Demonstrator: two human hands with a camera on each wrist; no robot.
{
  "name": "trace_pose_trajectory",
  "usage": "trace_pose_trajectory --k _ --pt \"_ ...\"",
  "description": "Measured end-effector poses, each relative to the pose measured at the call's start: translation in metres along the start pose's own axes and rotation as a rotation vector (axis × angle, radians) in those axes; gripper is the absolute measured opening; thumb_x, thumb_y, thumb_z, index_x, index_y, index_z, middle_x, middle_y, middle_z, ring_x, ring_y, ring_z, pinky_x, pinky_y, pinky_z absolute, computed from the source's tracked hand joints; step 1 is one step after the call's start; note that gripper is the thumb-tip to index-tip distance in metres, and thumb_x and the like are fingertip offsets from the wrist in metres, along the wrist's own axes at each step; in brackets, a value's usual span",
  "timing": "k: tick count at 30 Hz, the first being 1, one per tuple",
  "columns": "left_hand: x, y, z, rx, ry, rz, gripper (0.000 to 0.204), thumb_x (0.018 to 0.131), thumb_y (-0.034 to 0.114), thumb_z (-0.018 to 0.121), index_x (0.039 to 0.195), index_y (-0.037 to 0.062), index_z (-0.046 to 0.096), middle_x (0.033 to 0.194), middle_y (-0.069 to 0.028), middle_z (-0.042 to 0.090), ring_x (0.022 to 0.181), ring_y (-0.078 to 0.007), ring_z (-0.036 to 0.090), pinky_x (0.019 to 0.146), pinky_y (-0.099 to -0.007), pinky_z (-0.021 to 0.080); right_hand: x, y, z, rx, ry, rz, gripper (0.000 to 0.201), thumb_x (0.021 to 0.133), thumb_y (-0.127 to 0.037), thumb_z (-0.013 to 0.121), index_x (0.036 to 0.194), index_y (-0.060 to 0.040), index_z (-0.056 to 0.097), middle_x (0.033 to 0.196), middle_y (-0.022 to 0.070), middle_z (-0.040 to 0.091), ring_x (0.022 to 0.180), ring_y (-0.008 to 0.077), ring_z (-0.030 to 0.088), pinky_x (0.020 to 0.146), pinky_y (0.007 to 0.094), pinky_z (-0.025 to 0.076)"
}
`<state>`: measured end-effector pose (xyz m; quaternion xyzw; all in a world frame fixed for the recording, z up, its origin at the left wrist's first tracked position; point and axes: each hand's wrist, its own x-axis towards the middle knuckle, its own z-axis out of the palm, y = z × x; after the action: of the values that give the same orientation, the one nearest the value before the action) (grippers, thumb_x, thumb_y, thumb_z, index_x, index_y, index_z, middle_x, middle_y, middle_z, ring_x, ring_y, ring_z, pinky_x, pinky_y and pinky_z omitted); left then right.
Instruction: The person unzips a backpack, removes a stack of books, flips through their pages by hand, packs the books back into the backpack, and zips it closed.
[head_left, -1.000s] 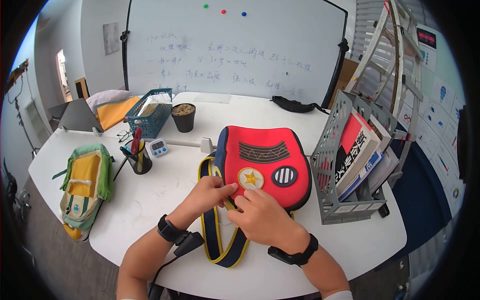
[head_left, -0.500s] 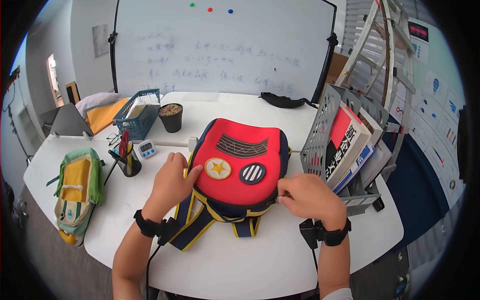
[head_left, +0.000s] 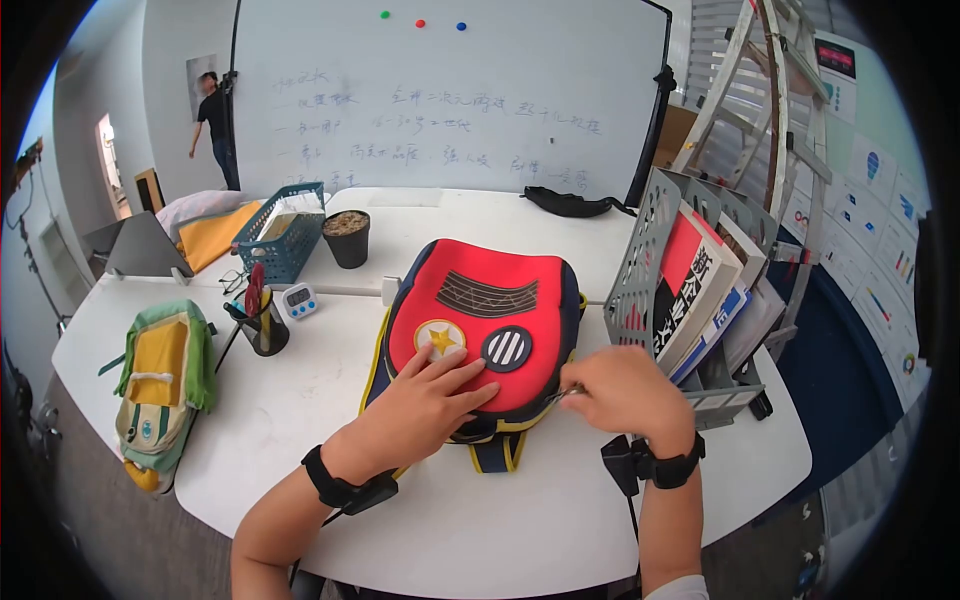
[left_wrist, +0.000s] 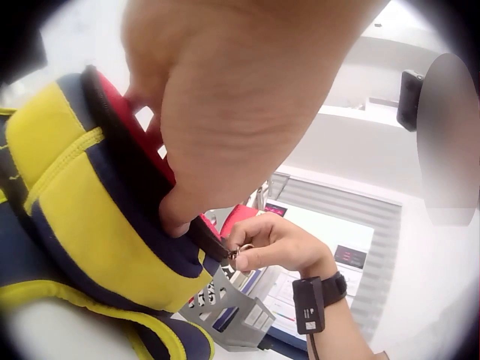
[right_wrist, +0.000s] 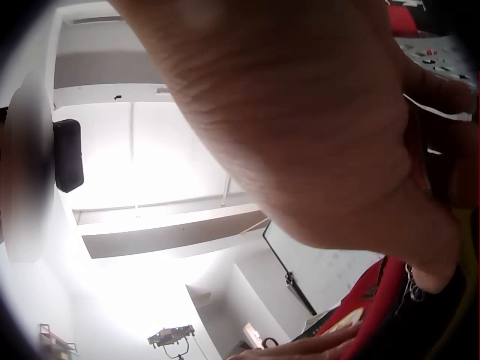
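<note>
A red backpack [head_left: 520, 285] with dark blue sides, yellow trim, a star patch and a striped patch lies on the white table, its front facing up. My left hand [head_left: 425, 405] rests on its lower front, fingers spread over the red face and partly covering the star patch. At the lower right edge my right hand [head_left: 630, 395] pinches a metal zipper pull [left_wrist: 244, 249] between thumb and curled forefinger. In the left wrist view the yellow and navy underside [left_wrist: 112, 217] of the backpack faces the camera.
A grey file rack [head_left: 690, 405] with books stands close on the right. To the left are a green and yellow bag [head_left: 160, 385], a pen holder [head_left: 265, 330] and a timer [head_left: 299, 300]. Farther back are a potted plant [head_left: 347, 245] and a blue basket [head_left: 285, 255]. A person [head_left: 215, 125] stands beside the whiteboard.
Both hands were together at the backpack's lower left; the right hand moved to the lower right edge. The left hand shifted from the left side onto the front. A person came into view.
</note>
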<state>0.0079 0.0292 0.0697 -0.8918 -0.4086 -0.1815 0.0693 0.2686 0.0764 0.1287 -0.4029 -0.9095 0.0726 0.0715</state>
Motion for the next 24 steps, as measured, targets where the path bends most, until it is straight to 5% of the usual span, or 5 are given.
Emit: trace_pose_trajectory --k 8,15,17,23,24 --pt "-0.001 -0.001 0.000 0.046 -0.038 0.022 0.047 0.083 0.009 0.064 0.130 0.0117 0.057 0.137 -0.0128 0.051 0.132 -0.0315 0.040 0.109 -0.0560 0.030 0.039 0.033 0.020 -0.237 0.529 0.247 0.015 0.081 -0.021 0.068 0.083 -0.0066 0.066 0.074 0.0124 0.067 0.079 0.0353 0.063 0.069 0.0450 0.050" --pt "-0.001 0.001 -0.001 0.000 0.018 0.016 0.043 0.083 0.012 0.067 0.125 0.0100 0.060 0.134 -0.0131 0.052 0.129 -0.0317 0.043 0.109 -0.0522 0.031 0.063 0.048 0.037 -0.085 0.518 0.313 0.021 0.080 -0.025 0.069 0.089 -0.0064 0.065 0.072 0.0148 0.064 0.077 0.0358 0.062 0.069 0.0456 0.049" --pt "-0.001 -0.001 -0.011 -0.106 0.053 -0.017 0.035 0.082 0.014 0.069 0.116 0.0090 0.063 0.128 -0.0131 0.055 0.123 -0.0317 0.047 0.104 -0.0479 0.036 0.046 0.033 0.037 -0.273 0.900 0.198 0.024 0.082 -0.027 0.068 0.091 -0.0051 0.063 0.078 0.0134 0.066 0.080 0.0360 0.063 0.070 0.0446 0.050" --pt "-0.003 -0.008 -0.054 -0.203 -0.015 -0.383 0.015 0.082 0.021 0.070 0.079 0.0070 0.067 0.089 -0.0119 0.067 0.084 -0.0284 0.064 0.071 -0.0357 0.048 -0.013 -0.027 0.032 0.147 0.258 0.245 0.029 0.082 -0.029 0.070 0.090 -0.0023 0.063 0.077 0.0153 0.065 0.075 0.0346 0.064 0.070 0.0438 0.050" --pt "-0.003 -0.007 -0.055 -0.238 -0.319 -0.418 0.017 0.085 0.023 0.066 0.082 0.0072 0.068 0.087 -0.0120 0.068 0.081 -0.0281 0.064 0.069 -0.0351 0.049 -0.016 -0.029 0.037 0.169 0.058 0.188 0.029 0.081 -0.029 0.070 0.088 -0.0017 0.064 0.078 0.0155 0.065 0.074 0.0343 0.064 0.068 0.0435 0.050"
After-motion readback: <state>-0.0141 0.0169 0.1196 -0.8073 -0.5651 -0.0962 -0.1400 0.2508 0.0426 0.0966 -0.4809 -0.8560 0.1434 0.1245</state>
